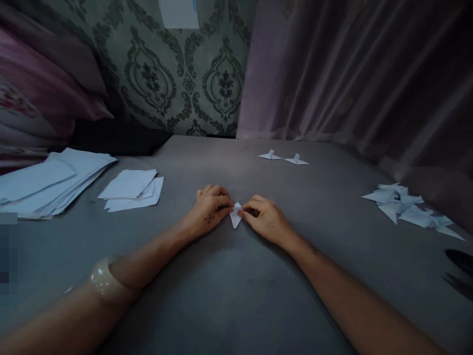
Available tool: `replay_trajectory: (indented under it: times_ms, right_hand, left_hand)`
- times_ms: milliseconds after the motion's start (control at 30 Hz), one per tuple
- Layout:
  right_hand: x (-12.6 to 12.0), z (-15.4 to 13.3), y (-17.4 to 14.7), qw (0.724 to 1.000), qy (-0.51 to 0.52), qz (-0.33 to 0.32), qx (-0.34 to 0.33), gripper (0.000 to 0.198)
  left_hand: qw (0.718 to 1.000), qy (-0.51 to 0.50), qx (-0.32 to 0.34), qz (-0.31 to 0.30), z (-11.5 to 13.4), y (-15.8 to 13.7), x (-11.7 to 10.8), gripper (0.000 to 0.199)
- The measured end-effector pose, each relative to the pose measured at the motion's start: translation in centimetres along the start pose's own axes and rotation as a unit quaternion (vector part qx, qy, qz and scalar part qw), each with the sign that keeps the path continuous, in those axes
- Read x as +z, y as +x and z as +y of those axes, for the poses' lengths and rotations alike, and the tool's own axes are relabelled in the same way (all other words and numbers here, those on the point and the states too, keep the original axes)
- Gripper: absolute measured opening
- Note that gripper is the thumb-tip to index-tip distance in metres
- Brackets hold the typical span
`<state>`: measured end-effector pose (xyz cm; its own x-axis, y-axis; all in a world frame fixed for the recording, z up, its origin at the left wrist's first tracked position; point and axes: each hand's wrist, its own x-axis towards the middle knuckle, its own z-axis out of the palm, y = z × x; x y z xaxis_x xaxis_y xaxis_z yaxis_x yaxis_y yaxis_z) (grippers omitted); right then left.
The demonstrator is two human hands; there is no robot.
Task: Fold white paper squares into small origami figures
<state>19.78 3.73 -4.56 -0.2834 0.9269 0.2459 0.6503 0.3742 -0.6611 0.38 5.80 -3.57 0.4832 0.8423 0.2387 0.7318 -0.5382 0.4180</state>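
Note:
A small folded piece of white paper [235, 218], kite-shaped with its long point towards me, is held between my two hands at the middle of the grey surface. My left hand [212, 204] pinches its left edge between thumb and fingers. From the other side, my right hand [266, 217] grips the right edge the same way, fingers curled. The fingertips cover the paper's side corners. A pale, shiny band [105, 281] circles my left forearm.
Large white sheets [81, 167] lie stacked at the left, beside a pile of small paper squares [129, 185]. Two folded paper birds [296, 159] sit at the back. Several more folded paper pieces [406, 204] are heaped at the right, near a dark object [460, 261]. Curtains [314, 74] hang behind.

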Motion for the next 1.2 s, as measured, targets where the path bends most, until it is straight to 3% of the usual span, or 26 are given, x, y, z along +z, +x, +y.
replay_trajectory:
  times_ms: [367, 800, 1200]
  right_hand:
    - [0.2, 0.0, 0.2, 0.999, -0.038, -0.006, 0.019, 0.013]
    - [-0.2, -0.3, 0.7, 0.998, -0.040, -0.035, 0.029, 0.016]
    - [-0.8, -0.4, 1.4, 0.994, -0.035, -0.045, 0.097, 0.019]
  left_hand:
    - [0.993, -0.084, -0.084, -0.020, -0.1, -0.2, -0.2, 0.015]
    - [0.988, -0.090, -0.120, -0.030, -0.1, 0.1, -0.1, 0.020]
    - [0.990, -0.070, -0.119, -0.037, -0.3, 0.2, 0.2, 0.023]
